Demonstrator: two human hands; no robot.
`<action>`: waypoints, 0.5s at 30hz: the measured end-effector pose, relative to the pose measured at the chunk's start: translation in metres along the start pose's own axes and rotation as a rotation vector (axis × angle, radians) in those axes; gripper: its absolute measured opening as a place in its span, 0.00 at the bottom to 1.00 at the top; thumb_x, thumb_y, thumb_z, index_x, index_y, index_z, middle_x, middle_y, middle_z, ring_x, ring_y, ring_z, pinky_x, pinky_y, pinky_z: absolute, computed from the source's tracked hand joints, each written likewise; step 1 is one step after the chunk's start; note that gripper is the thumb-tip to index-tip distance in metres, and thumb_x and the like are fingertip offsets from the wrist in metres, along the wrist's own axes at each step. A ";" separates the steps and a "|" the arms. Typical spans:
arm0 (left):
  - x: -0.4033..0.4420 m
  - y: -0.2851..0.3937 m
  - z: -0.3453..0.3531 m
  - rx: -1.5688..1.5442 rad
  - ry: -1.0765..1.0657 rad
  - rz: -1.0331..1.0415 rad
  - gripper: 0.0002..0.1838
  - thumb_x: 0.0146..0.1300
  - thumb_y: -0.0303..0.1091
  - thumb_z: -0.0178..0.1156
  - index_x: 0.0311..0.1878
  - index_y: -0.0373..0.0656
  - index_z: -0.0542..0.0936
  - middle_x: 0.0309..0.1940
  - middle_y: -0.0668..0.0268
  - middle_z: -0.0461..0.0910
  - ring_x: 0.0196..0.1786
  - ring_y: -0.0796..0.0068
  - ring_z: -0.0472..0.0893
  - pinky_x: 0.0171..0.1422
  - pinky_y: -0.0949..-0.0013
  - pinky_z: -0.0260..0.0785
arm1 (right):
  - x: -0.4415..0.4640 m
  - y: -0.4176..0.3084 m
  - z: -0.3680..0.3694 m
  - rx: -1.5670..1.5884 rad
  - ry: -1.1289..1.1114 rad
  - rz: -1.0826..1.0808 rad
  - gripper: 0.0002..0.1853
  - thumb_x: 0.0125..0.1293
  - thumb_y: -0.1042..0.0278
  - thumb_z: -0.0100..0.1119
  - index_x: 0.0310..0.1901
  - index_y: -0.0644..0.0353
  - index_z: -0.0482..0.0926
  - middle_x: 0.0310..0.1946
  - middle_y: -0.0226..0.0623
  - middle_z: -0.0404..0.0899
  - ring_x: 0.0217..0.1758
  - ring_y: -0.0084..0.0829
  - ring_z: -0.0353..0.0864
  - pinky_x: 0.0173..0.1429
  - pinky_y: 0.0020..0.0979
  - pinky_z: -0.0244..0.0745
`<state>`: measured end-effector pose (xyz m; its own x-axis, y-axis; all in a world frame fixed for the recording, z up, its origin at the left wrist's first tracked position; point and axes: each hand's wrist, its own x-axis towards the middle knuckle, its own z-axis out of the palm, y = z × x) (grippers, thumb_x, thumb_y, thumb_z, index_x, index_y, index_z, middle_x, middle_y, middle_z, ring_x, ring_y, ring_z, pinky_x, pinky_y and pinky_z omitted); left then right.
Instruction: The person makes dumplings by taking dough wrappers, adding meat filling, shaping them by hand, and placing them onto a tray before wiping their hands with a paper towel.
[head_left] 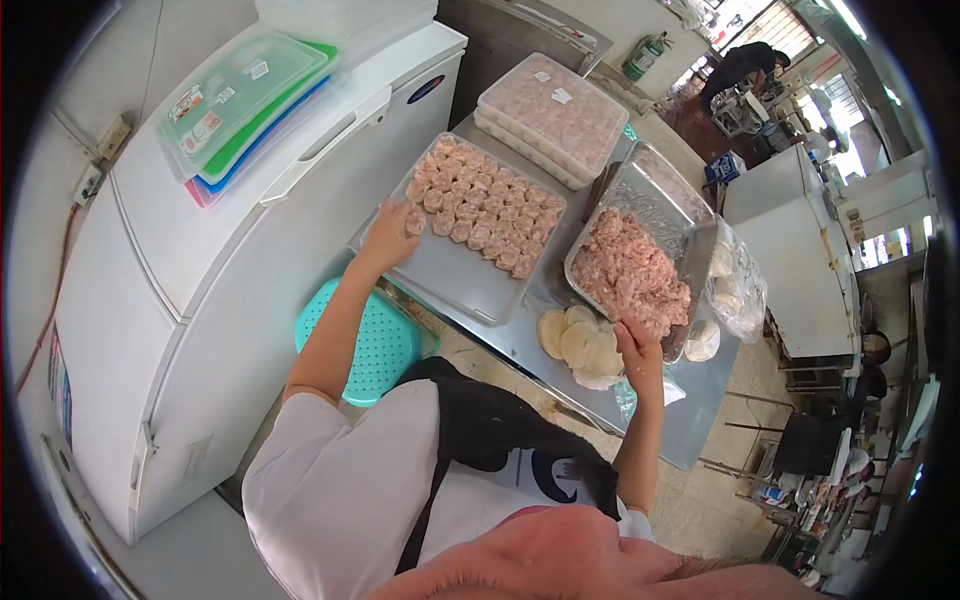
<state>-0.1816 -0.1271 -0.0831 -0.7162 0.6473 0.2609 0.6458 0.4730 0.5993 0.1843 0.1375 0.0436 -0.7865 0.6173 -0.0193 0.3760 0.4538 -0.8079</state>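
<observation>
My left hand [391, 238] is at the near left edge of a clear plastic tray [468, 290], its fingers closed around a dumpling [413, 222]. Rows of open-topped meat dumplings [485, 205] fill the far part of that tray. My right hand [638, 348] is at the near edge of a metal pan [703, 240], beside a mound of pink minced meat [630, 265]. Its fingers are curled together, and what they hold, if anything, is hidden. Just left of it lie round pale dough wrappers [585, 345], fanned in a loose pile.
Stacked lidded containers of dumplings [550, 110] stand at the back of the metal table [690, 430]. More wrappers in a plastic bag [735, 285] lie right of the pan. A white freezer [230, 260] with lids [250, 95] borders the left, above a turquoise stool [365, 340]. A person [740, 72] bends far behind.
</observation>
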 end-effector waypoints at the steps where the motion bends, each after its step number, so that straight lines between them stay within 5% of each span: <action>1: 0.002 0.000 -0.005 -0.013 0.004 -0.025 0.31 0.49 0.34 0.66 0.59 0.37 0.70 0.51 0.47 0.75 0.54 0.48 0.76 0.58 0.56 0.69 | -0.006 0.004 0.004 0.065 0.040 0.053 0.14 0.69 0.65 0.58 0.50 0.66 0.80 0.26 0.23 0.72 0.28 0.14 0.66 0.34 0.19 0.64; 7: 0.009 0.000 0.016 0.012 -0.078 -0.142 0.37 0.55 0.38 0.66 0.66 0.39 0.62 0.53 0.43 0.75 0.52 0.44 0.77 0.56 0.51 0.70 | -0.021 0.029 0.007 0.175 0.140 0.155 0.15 0.71 0.64 0.56 0.53 0.63 0.80 0.21 0.18 0.69 0.19 0.10 0.57 0.22 0.17 0.50; 10: 0.014 0.002 0.024 -0.028 -0.108 -0.161 0.42 0.56 0.36 0.66 0.70 0.38 0.55 0.56 0.42 0.73 0.56 0.43 0.75 0.60 0.53 0.68 | -0.026 0.029 -0.002 0.222 0.177 0.253 0.17 0.69 0.63 0.58 0.51 0.69 0.80 0.27 0.23 0.74 0.29 0.15 0.68 0.35 0.19 0.65; 15: 0.027 -0.007 0.034 -0.015 -0.021 -0.006 0.39 0.56 0.32 0.65 0.69 0.38 0.58 0.56 0.42 0.73 0.57 0.43 0.74 0.62 0.53 0.67 | -0.030 0.034 -0.009 0.218 0.203 0.252 0.17 0.69 0.64 0.59 0.52 0.68 0.79 0.27 0.23 0.74 0.28 0.14 0.68 0.34 0.19 0.64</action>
<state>-0.1959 -0.0926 -0.1061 -0.7143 0.6567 0.2418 0.6374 0.4677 0.6123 0.2252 0.1405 0.0224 -0.5615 0.8167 -0.1336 0.4146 0.1379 -0.8995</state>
